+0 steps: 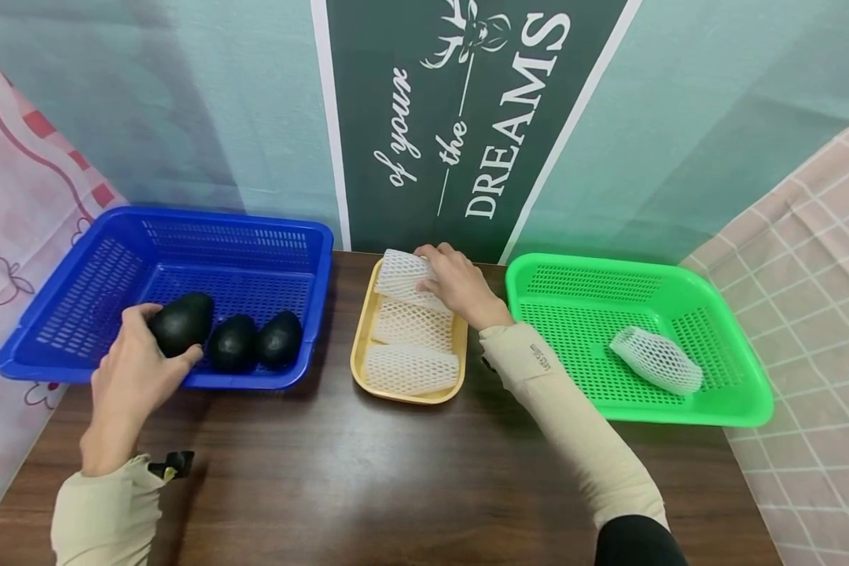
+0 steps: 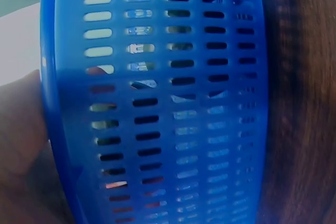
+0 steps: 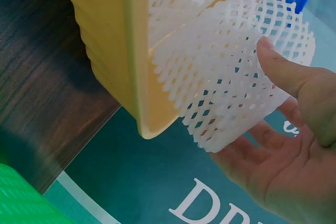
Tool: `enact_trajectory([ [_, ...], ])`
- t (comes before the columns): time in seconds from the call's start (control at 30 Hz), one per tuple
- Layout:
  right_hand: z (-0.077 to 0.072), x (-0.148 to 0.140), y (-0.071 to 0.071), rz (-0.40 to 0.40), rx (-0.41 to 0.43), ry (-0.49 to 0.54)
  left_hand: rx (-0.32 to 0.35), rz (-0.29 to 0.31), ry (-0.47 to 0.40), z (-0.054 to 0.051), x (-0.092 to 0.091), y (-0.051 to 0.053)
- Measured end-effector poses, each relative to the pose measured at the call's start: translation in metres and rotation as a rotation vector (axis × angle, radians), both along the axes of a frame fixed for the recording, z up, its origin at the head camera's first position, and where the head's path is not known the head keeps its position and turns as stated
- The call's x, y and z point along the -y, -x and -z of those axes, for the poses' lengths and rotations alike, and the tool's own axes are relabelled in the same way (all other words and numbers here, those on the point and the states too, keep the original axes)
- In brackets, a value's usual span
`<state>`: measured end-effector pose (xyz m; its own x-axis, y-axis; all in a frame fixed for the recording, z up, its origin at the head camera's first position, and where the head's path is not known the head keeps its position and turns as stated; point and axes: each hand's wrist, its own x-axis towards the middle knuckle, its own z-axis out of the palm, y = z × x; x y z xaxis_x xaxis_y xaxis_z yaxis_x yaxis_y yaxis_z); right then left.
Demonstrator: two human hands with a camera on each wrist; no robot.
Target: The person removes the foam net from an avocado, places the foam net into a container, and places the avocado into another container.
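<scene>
In the head view my left hand [image 1: 137, 365] grips a dark avocado [image 1: 181, 324] at the front of the blue basket [image 1: 255, 224]. Two more avocados, one [image 1: 233, 343] beside the other [image 1: 280, 339], lie in that basket to its right. My right hand [image 1: 461, 284] pinches a white foam net sleeve [image 1: 403, 277] at the far end of the yellow tray [image 1: 359, 346]. The right wrist view shows the thumb on top of this sleeve [image 3: 236, 66] and the fingers beneath. Two other foam nets lie in the tray. The left wrist view is mostly filled by the basket's slotted wall [image 2: 157, 98].
On the right stands a green basket [image 1: 743, 354] with a net-wrapped item [image 1: 656, 361] inside; its contents are hard to make out. The brown wooden table [image 1: 368, 479] carries all the containers. Printed cloths hang behind and at both sides.
</scene>
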<state>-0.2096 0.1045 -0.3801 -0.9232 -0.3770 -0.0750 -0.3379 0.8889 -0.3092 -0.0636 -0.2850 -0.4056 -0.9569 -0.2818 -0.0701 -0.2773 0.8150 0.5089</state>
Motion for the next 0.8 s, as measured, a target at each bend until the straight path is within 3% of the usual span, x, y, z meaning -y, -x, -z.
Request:
enact_trajectory([
  [0.2, 0.0023, 0.0002, 0.0012, -0.008, -0.019, -0.002, 0.129, -0.019, 0.019, -0.003, -0.001, 0.0052],
  [0.43, 0.002, 0.0022, 0.0013, 0.001, -0.046, 0.0, 0.173, -0.02, 0.018, -0.0033, -0.0022, 0.0084],
  [0.8, 0.0083, 0.0047, -0.0035, -0.031, 0.342, -0.184, 0.193, -0.031, 0.028, -0.0025, -0.0019, 0.0087],
])
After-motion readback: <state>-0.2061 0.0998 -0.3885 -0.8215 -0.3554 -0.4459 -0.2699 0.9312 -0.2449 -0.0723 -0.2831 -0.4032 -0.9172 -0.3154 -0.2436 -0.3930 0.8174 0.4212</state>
